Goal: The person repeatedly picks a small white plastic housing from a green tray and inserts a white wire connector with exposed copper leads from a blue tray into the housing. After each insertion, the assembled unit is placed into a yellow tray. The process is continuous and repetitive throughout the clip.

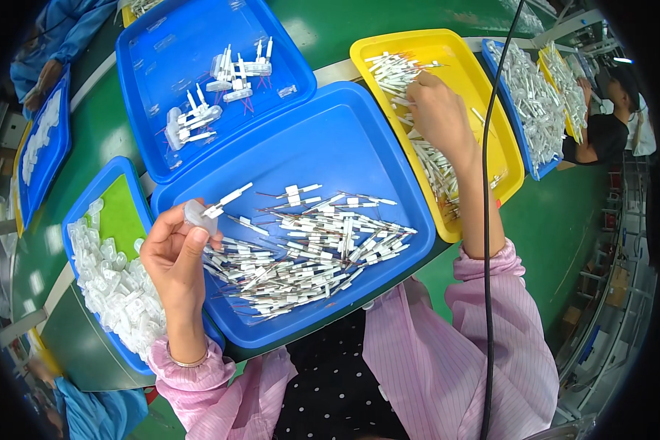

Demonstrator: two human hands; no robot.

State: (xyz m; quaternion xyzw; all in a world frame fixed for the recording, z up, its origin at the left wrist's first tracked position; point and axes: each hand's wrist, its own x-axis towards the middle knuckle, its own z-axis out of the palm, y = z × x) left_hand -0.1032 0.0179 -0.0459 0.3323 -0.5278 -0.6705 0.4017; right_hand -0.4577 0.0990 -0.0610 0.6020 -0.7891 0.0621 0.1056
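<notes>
My left hand (176, 249) pinches a clear plastic housing (197, 213) between thumb and fingers. A slim white stick-shaped part (231, 198) sticks out of that housing toward the upper right. Below and beside this hand, a pile of thin white parts with dark wire leads (323, 242) lies in the large blue tray (286, 139). Over on the right, my right hand (440, 114) reaches into a yellow tray (468, 62), with its fingers curled down among more white wired parts (392, 73). What its fingertips hold, if anything, is hidden.
A blue tray with clear housings (117, 290) stands at left. Behind lies another blue tray (191, 26) with assembled pieces (238, 70). A black cable (489, 220) hangs in front of my right arm. Other people (616, 110) work at both sides.
</notes>
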